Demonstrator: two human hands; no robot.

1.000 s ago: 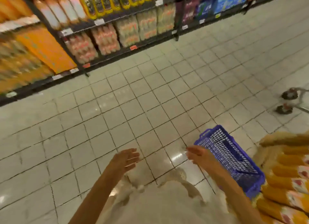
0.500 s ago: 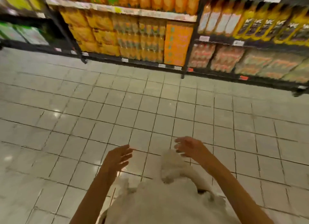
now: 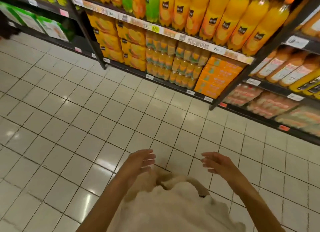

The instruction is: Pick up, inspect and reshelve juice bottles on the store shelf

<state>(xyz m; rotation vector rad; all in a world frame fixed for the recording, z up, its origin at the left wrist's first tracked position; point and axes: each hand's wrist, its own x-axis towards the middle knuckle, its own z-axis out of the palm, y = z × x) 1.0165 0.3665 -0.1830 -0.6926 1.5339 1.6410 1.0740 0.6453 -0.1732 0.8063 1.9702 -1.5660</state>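
Standing upright, orange juice bottles (image 3: 225, 15) with dark labels crowd the shelf (image 3: 173, 34).

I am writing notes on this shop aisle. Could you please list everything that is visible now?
Tall juice bottles: about eight, orange, upper shelf.
Green bottles: two, same shelf, left of the orange ones.
Shrink-wrapped bottle packs: several, orange, bottom shelf.
Cartons: one stack, orange, right of the packs.
Price labels: several, white, on shelf edges.
Floor: pale tiles.
Left hand: empty, fingers relaxed, over the floor.
Right hand: empty, fingers relaxed.
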